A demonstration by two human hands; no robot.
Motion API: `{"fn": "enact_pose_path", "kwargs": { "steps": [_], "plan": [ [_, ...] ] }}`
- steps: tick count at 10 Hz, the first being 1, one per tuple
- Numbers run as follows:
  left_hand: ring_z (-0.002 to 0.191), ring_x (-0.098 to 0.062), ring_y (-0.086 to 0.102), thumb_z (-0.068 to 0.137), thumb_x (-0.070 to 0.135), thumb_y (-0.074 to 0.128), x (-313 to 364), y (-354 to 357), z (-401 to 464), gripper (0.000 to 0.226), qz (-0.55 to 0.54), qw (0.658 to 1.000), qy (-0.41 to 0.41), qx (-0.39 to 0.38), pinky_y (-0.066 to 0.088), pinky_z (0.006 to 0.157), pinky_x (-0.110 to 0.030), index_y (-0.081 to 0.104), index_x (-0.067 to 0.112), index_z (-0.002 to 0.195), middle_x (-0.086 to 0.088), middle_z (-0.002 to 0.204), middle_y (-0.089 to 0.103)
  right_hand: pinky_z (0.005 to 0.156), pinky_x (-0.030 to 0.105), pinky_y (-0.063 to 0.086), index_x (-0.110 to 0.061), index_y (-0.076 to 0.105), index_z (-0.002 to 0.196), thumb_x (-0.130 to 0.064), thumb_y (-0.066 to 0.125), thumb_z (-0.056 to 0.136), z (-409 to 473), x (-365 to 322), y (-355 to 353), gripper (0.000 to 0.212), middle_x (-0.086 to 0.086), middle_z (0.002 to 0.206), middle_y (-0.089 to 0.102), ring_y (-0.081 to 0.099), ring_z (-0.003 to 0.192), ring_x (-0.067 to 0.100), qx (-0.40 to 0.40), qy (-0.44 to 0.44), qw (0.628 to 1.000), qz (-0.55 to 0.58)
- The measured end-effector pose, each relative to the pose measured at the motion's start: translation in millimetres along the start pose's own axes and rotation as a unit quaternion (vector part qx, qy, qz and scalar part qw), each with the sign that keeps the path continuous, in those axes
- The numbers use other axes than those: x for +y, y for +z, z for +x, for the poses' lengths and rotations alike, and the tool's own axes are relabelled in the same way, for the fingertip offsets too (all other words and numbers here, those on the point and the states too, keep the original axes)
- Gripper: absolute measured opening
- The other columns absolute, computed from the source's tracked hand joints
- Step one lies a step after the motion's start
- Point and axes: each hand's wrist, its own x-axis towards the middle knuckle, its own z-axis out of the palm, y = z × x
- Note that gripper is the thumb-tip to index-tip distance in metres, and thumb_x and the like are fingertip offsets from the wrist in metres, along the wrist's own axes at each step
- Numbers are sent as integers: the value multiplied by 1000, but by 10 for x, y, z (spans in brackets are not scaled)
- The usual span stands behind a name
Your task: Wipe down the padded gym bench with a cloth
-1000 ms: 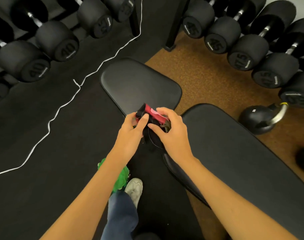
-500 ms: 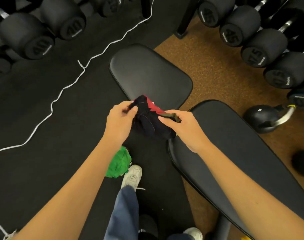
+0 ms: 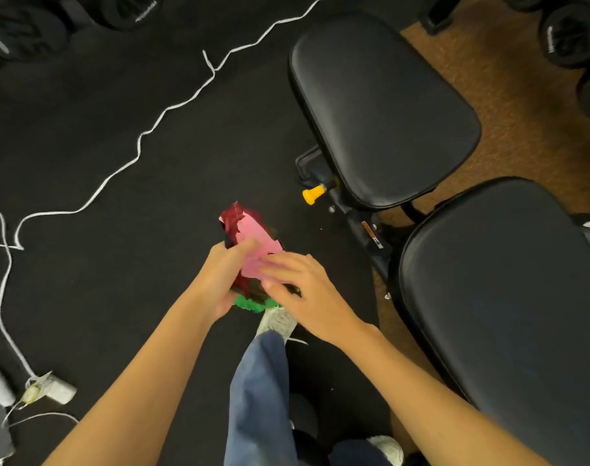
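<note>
Cloth: while held above dark floor left of the bench seat pad, the red-and-pink cloth is bunched.
Left hand: fingers curled, gripping it.
Right hand: blurred fingers curled against the cloth.

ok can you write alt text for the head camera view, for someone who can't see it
Seen from above, a person's left hand and right hand hold a bunched red and pink cloth over black gym flooring, not touching the bench. The black padded bench stands to the right, and a white cord trails across the floor on the left.
</note>
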Motion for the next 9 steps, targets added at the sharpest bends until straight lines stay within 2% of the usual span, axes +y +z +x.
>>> {"fn": "enact_pose_path", "kwargs": {
  "steps": [1, 2, 3, 4, 5, 6, 7, 8, 9],
  "plan": [
    [96, -31, 68, 87, 1, 54, -130, -220, 159, 23, 57, 998, -4, -3, 56, 81, -41, 67, 5, 105, -13, 97, 73, 112, 30, 26, -35, 54, 135, -28, 56, 97, 204, 218, 70, 39, -6, 150, 38, 27, 138, 7, 61, 101, 990, 71],
    [100, -33, 68, 85, -5, 49, -244, -367, 302, 32, 88, 995, -17, -54, 54, 89, -46, 65, 2, 113, -16, 106, 71, 115, 41, 26, -43, 26, 148, -44, 55, 95, 456, 408, 228, 60, -10, 149, 31, 26, 141, 12, -14, 260, 920, 291],
    [101, -30, 68, 88, -6, 53, -444, -486, 437, 31, 108, 991, -32, -68, 54, 89, -45, 63, 4, 115, -14, 109, 71, 101, 44, 44, -30, 49, 139, -36, 61, 91, 498, 671, 519, 50, -6, 138, 53, 47, 129, 20, -48, 343, 861, 371],
    [102, -27, 65, 89, 0, 61, -676, -618, 646, 25, 142, 990, -18, -2, 53, 91, -48, 63, 12, 110, -8, 108, 70, 90, 36, 54, -21, 63, 120, -28, 66, 90, 475, 897, 755, 31, -2, 114, 66, 61, 111, 17, 37, 328, 895, 299],
    [98, -27, 66, 87, 2, 64, -887, -671, 843, 22, 204, 976, 16, 68, 55, 88, -47, 64, 16, 104, -5, 103, 70, 82, 25, 54, -16, 61, 114, -25, 68, 89, 474, 1075, 910, 27, -1, 106, 66, 63, 102, 14, 94, 313, 917, 227],
    [98, -26, 64, 88, -5, 60, -1047, -688, 979, 35, 222, 967, 26, 124, 55, 89, -41, 61, 10, 120, -7, 106, 64, 75, 20, 51, -18, 57, 113, -23, 68, 89, 484, 1204, 1052, 27, 1, 108, 62, 61, 103, 17, 118, 341, 913, 192],
    [111, -27, 59, 88, -6, 58, -1149, -715, 1053, 46, 265, 954, 18, 138, 50, 94, -39, 54, 12, 131, -11, 125, 58, 93, 34, 51, -19, 50, 133, -24, 66, 91, 520, 1292, 1098, 46, 5, 129, 55, 54, 119, 22, 55, 359, 922, 133],
    [120, -30, 53, 90, 1, 60, -1190, -756, 1040, 55, 301, 941, 20, 153, 47, 93, -37, 43, 12, 141, -14, 139, 48, 103, 39, 42, -19, 37, 146, -22, 65, 91, 499, 1283, 1027, 61, 7, 144, 41, 45, 131, 25, -6, 334, 941, 63],
    [117, -32, 53, 91, 5, 60, -1141, -730, 842, 51, 341, 927, 17, 153, 44, 86, -33, 43, 8, 139, -16, 136, 49, 106, 38, 39, -19, 30, 150, -20, 67, 90, 327, 1166, 898, 70, 8, 149, 35, 40, 135, 26, -40, 328, 943, 33]
  ]
}}
